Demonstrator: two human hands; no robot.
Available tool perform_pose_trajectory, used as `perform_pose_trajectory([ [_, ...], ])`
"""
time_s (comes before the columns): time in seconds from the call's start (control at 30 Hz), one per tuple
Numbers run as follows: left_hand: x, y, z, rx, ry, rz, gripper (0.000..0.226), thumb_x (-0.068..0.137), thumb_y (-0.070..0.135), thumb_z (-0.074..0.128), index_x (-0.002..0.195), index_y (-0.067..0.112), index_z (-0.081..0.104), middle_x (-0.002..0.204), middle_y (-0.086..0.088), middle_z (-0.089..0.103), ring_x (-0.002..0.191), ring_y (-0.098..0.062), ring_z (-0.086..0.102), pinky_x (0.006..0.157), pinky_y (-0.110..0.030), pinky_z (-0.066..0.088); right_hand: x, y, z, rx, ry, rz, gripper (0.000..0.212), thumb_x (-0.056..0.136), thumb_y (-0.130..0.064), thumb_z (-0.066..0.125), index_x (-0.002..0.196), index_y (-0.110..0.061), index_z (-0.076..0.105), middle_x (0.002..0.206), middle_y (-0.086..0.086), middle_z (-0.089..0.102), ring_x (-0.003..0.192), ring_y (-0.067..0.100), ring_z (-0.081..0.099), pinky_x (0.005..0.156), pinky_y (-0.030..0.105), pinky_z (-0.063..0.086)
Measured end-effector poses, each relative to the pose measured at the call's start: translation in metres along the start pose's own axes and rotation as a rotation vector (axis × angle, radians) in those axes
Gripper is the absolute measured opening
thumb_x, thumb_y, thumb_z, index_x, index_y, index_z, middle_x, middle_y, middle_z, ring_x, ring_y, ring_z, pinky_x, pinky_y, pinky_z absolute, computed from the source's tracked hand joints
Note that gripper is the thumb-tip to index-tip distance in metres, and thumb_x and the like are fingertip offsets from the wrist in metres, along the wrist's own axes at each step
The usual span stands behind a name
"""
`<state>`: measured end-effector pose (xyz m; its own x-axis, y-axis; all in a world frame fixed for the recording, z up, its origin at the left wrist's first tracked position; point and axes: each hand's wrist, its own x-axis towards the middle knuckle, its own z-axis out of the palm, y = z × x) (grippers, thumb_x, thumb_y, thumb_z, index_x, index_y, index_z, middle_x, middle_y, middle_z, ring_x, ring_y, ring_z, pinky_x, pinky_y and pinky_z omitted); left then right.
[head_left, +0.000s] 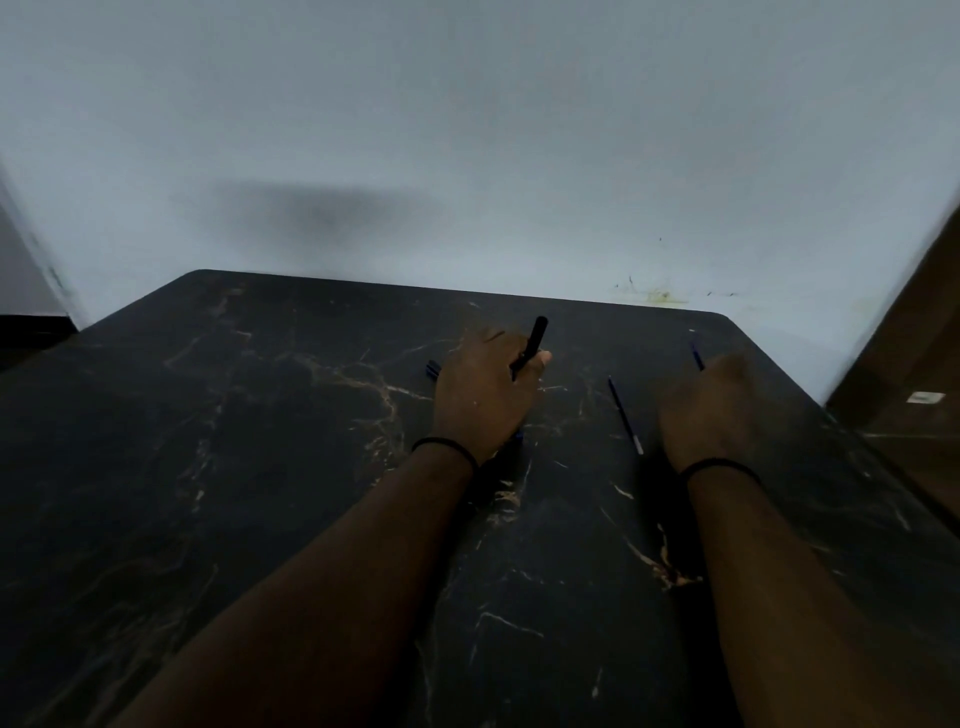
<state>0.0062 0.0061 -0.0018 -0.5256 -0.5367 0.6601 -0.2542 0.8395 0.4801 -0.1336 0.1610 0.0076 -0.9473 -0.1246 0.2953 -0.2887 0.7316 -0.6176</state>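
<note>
Left hand (483, 395), centre of frame, has its fingers curled round a black pen barrel (535, 340). The barrel sticks out past the thumb, tilted toward the upper right. Right hand (711, 410), right of centre, is fisted round a thin blue refill (696, 356), and only its far end shows above the knuckles. A second refill (625, 415) lies flat on the table (260, 467) between the hands, touching neither. Blue pens (432, 370) poke out behind the left hand, partly hidden, count unclear.

Handling, as a judgement:
- **Barrel:** looks like light, rigid, smooth plastic that would twist in a loose grip. Hold it mid-length, open end toward the refill.
- **Held refill:** very light and bendy, likely to buckle if pushed from the far end. Pinch it close to the entering tip and feed it straight along the barrel axis.
- **Loose refill:** sits low on the dark top and is hard to pinch. Probably roll it onto the fingertips first.

The frame is too dim to tell which end of the barrel is open.
</note>
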Motion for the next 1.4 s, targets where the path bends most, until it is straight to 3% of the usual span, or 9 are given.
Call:
perform_pose_trajectory([
  [0.3,-0.001,0.001,0.0,-0.004,-0.013,0.007,0.026,0.094,0.044,0.057,0.073,0.033,0.049,0.072,0.013,0.047,0.068,-0.007,0.048,0.059,-0.023,0.034,0.003,0.008,0.0,-0.139,-0.105,0.034,0.032,0.092,-0.016,0.053,0.118,0.0,0.061,0.126,0.024,0.06,0.113,0.043,0.061,0.086,0.045,0.052],
  [0.5,0.001,0.001,0.001,-0.003,-0.02,0.004,0.029,0.094,0.043,0.057,0.07,0.031,0.048,0.072,0.011,0.049,0.07,-0.01,0.049,0.057,-0.019,0.031,0.005,0.011,-0.001,-0.137,0.02,-0.042,0.031,0.092,-0.013,0.054,0.119,0.0,0.06,0.123,0.026,0.06,0.112,0.044,0.059,0.089,0.048,0.051],
  [0.6,0.001,0.0,-0.001,-0.006,-0.042,-0.012,0.033,0.094,0.044,0.056,0.066,0.033,0.043,0.071,0.012,0.046,0.07,-0.009,0.047,0.057,-0.017,0.027,0.017,0.019,-0.012,-0.128,0.133,0.132,0.04,0.096,-0.017,0.054,0.13,0.005,0.053,0.135,0.029,0.046,0.123,0.047,0.047,0.098,0.055,0.043],
  [0.67,0.0,0.0,-0.001,-0.019,-0.048,-0.025,0.037,0.094,0.044,0.056,0.063,0.033,0.038,0.071,0.012,0.047,0.07,-0.008,0.046,0.058,-0.019,0.029,0.029,0.034,-0.017,-0.142,0.038,0.242,0.048,0.101,-0.027,0.048,0.137,0.004,0.05,0.144,0.027,0.04,0.131,0.046,0.04,0.105,0.055,0.04],
  [0.73,0.0,0.001,-0.001,-0.012,-0.041,-0.02,0.042,0.094,0.043,0.056,0.06,0.033,0.034,0.068,0.012,0.045,0.066,-0.006,0.044,0.058,-0.019,0.028,0.034,0.047,-0.02,-0.188,-0.078,0.179,0.05,0.103,-0.032,0.044,0.141,0.0,0.049,0.148,0.026,0.041,0.134,0.045,0.041,0.11,0.051,0.038],
  [0.93,0.002,0.0,0.001,-0.007,-0.037,-0.016,0.032,0.094,0.043,0.056,0.066,0.031,0.046,0.073,0.01,0.05,0.07,-0.01,0.048,0.061,-0.024,0.032,0.029,0.041,-0.024,-0.182,-0.065,0.061,0.04,0.099,-0.018,0.05,0.135,-0.001,0.054,0.14,0.025,0.051,0.128,0.044,0.05,0.1,0.05,0.044],
  [1.07,0.002,0.002,0.001,0.004,-0.045,-0.007,0.037,0.094,0.043,0.056,0.064,0.033,0.039,0.069,0.012,0.046,0.068,-0.009,0.047,0.058,-0.022,0.03,0.016,0.024,-0.015,-0.286,-0.121,-0.182,0.049,0.104,-0.031,0.047,0.141,-0.001,0.049,0.148,0.023,0.045,0.136,0.04,0.041,0.113,0.046,0.03],
  [1.23,0.0,0.002,-0.002,-0.003,-0.035,-0.019,0.035,0.094,0.042,0.057,0.064,0.034,0.04,0.073,0.01,0.049,0.069,-0.008,0.046,0.057,-0.018,0.027,0.002,0.0,0.004,-0.153,-0.208,-0.215,0.029,0.095,-0.033,0.057,0.101,-0.009,0.071,0.108,0.018,0.067,0.102,0.039,0.063,0.089,0.043,0.054],
  [1.4,0.001,0.003,-0.001,-0.018,-0.031,-0.035,0.033,0.094,0.042,0.058,0.065,0.034,0.043,0.076,0.01,0.052,0.072,-0.007,0.047,0.06,-0.02,0.029,-0.001,-0.004,0.007,-0.05,-0.237,-0.188,0.02,0.089,-0.028,0.063,0.079,-0.011,0.068,0.085,0.017,0.068,0.085,0.038,0.065,0.077,0.041,0.056],
])
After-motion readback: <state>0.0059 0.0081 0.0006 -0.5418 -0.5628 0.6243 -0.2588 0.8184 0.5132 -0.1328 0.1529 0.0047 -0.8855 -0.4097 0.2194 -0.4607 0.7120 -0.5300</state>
